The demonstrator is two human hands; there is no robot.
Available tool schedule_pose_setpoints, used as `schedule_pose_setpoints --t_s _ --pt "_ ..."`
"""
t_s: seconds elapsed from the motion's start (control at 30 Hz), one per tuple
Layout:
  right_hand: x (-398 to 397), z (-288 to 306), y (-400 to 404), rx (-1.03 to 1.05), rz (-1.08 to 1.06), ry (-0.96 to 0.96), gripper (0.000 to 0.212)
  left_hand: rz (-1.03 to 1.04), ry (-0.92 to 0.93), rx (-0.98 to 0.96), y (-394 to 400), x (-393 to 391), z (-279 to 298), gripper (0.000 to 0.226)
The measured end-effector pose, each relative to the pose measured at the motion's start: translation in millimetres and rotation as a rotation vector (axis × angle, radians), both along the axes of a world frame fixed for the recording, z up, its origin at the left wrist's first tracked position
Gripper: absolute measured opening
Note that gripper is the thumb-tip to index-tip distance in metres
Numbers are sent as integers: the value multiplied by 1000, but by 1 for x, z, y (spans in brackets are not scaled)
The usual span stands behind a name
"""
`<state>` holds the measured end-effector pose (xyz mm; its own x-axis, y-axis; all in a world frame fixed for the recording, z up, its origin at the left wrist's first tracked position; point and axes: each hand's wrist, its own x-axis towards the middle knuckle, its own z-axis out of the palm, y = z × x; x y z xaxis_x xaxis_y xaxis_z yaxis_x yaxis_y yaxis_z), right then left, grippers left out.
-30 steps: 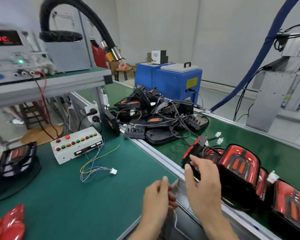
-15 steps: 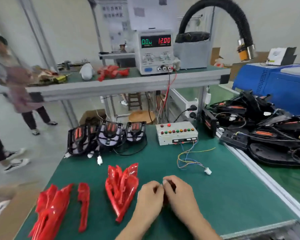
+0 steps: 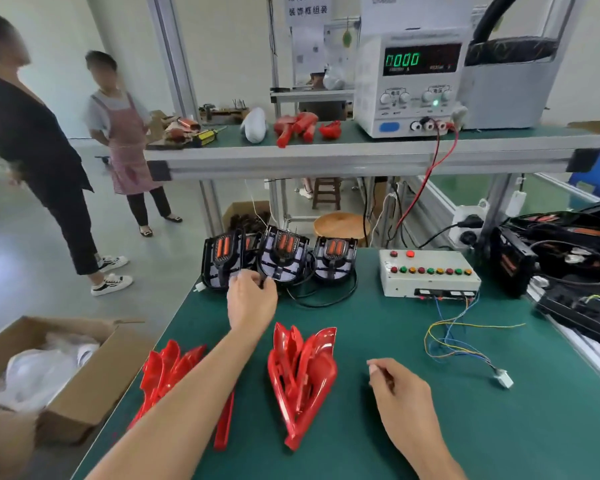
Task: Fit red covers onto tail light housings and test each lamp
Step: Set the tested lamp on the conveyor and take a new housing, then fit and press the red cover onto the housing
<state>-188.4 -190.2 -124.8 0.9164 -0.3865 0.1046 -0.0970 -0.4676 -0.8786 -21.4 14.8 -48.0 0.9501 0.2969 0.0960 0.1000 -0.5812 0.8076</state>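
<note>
Three black tail light housings stand in a row at the far edge of the green table: left [image 3: 222, 259], middle [image 3: 284, 256], right [image 3: 335, 259]. My left hand [image 3: 252, 301] reaches out to them. Its fingers curl on the lower edge of a housing, between the left and middle ones; which one I cannot tell. A stack of red covers [image 3: 302, 375] lies between my arms, and a second stack [image 3: 167, 370] is partly under my left forearm. My right hand [image 3: 404, 393] rests on the mat, loosely curled and holding nothing.
A white test box [image 3: 428, 277] with coloured buttons trails thin wires to a white connector [image 3: 503, 380]. A power supply [image 3: 409, 84] sits on the upper shelf. Black housings and cables [image 3: 568, 258] are piled at right. A cardboard box [image 3: 66, 393] and two people stand at left.
The view has swung left from the conveyor to the table. My hands were together near the front; the left has reached forward to the housings, while the right stays near the front.
</note>
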Motion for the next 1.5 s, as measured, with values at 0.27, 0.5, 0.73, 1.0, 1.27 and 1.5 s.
schedule_pose_setpoints --t_s 0.27,0.5,0.73,1.0,1.27,1.5 --pt "3 0 1 7 -4 33 22 -25 179 123 4 60 -6 49" --pt "5 2 3 16 -22 52 23 -36 278 123 -3 86 -14 46" --pt "7 2 1 29 -16 42 22 114 189 -121 -5 94 -7 40" --pt "8 -1 2 41 -24 27 23 -12 10 -530 -12 69 17 18" --pt "3 15 -8 416 -84 -65 16 -407 17 -705 -33 -19 65 40" --pt "-8 71 -39 1111 1 -115 64 -760 197 -653 -40 -93 56 32"
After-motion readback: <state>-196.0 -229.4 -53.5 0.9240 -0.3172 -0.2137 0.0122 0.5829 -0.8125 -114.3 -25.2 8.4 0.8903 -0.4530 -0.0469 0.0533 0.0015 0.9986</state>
